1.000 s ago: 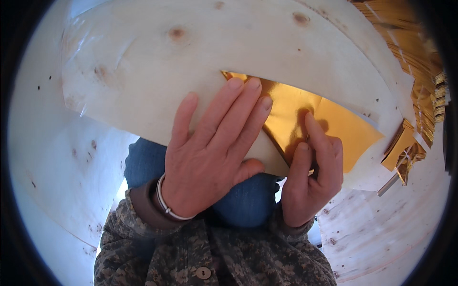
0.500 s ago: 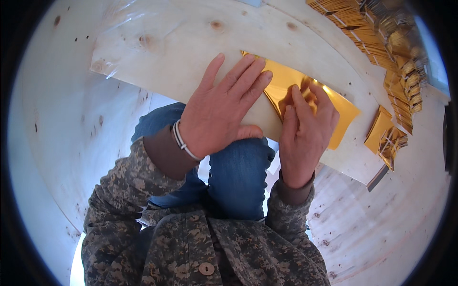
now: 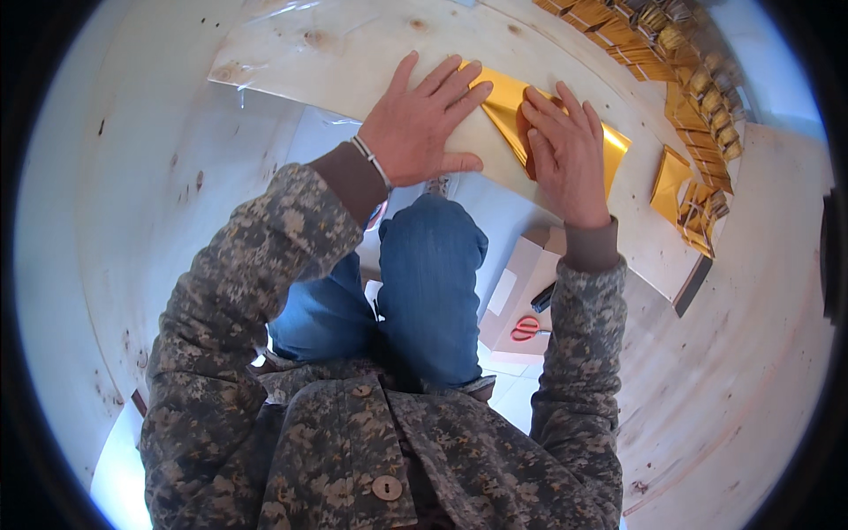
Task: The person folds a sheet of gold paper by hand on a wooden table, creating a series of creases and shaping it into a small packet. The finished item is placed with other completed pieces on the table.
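While a pale wooden board (image 3: 353,79) spans the space beyond the knees (image 3: 433,238), a long row of gold bundles (image 3: 685,110) runs along the board's far right, and a cardboard box (image 3: 530,278) sits below its near edge. The gold sheet (image 3: 508,93) lies on the board under both hands: the left hand (image 3: 411,128) spreads, gripping nothing, fingertips at its left end; the right hand (image 3: 570,159) bends over its right part, hiding some, its pinch impossible to tell.
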The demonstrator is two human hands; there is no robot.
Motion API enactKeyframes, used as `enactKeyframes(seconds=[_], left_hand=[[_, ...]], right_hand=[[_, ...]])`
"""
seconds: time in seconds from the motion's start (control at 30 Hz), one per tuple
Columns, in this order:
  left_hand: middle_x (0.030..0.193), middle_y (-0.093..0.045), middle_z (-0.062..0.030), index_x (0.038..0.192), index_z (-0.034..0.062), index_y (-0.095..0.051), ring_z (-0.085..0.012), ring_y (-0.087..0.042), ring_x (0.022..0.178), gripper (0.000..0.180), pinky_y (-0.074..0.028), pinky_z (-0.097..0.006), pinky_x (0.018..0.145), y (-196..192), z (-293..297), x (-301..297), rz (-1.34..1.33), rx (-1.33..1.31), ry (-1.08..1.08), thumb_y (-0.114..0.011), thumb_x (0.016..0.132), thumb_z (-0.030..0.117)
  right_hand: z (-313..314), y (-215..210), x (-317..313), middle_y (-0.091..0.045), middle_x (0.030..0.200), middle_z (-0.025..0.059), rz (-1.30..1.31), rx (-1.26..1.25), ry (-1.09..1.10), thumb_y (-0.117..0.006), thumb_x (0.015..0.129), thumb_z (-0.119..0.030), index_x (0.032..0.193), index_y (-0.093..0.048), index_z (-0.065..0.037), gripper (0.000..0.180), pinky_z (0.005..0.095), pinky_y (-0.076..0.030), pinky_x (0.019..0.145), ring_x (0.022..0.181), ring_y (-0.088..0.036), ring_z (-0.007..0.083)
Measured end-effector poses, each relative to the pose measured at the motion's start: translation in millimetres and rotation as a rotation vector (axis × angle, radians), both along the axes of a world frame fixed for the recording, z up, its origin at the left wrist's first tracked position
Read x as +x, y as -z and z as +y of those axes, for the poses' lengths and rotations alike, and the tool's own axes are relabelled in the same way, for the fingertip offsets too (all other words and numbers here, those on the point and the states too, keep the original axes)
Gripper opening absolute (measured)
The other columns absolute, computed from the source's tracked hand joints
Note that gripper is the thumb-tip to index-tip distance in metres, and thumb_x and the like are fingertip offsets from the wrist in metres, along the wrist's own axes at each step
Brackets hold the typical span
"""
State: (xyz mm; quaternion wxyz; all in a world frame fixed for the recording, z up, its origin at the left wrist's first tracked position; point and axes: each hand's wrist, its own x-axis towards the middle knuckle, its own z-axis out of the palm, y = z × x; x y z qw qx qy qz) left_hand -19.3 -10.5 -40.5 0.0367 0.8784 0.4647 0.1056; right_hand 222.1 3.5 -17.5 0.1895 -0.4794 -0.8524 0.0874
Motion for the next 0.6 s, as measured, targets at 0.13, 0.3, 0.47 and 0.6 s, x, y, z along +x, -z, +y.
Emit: enactKeyframes(seconds=[0.13,0.3,0.47,0.6], left_hand=[[0.16,-0.035,-0.0115,0.154,0.0118,-0.038,-0.0285,-0.029,0.15,0.089,-0.015,-0.058,0.122,0.8,-0.3,-0.3,0.073,0.033,0.003,-0.049,0.09,0.072],[0.161,-0.033,-0.0134,0.155,0.0123,-0.037,-0.0273,-0.029,0.15,0.083,-0.013,-0.053,0.124,0.7,2.1,-0.4,0.074,0.072,0.05,-0.049,0.093,0.067],[0.161,-0.034,-0.0104,0.155,0.0164,-0.038,-0.0263,-0.029,0.15,0.076,-0.013,-0.053,0.124,3.4,2.1,-2.4,-0.005,0.089,0.109,-0.053,0.094,0.06],[0.161,-0.036,-0.0064,0.155,0.0182,-0.039,-0.0251,-0.031,0.149,0.073,-0.013,-0.053,0.124,3.9,3.6,-5.6,0.008,0.093,0.189,-0.053,0.094,0.057]], right_hand=[[1.5,6.6,7.7,-0.064,0.138,0.0034,-0.01,-0.04,-0.015,-0.054,0.094,-0.013,0.12,-0.072,-0.013,0.031,0.0541,-0.023,0.119,0.142,-0.043,0.0317],[5.7,11.9,12.2,-0.061,0.141,0.0009,-0.087,-0.053,-0.027,-0.052,0.094,-0.011,0.125,-0.069,-0.015,0.036,0.0537,-0.023,0.119,0.143,-0.042,0.0302],[4.6,15.5,11.1,-0.06,0.143,-0.0002,-0.084,-0.048,-0.017,-0.053,0.093,-0.01,0.126,-0.069,-0.016,0.036,0.0543,-0.024,0.118,0.143,-0.042,0.0298],[4.6,15.7,12.4,-0.06,0.143,-0.0001,-0.068,-0.025,-0.034,-0.052,0.094,-0.009,0.125,-0.069,-0.015,0.036,0.0541,-0.026,0.118,0.143,-0.042,0.0303]])
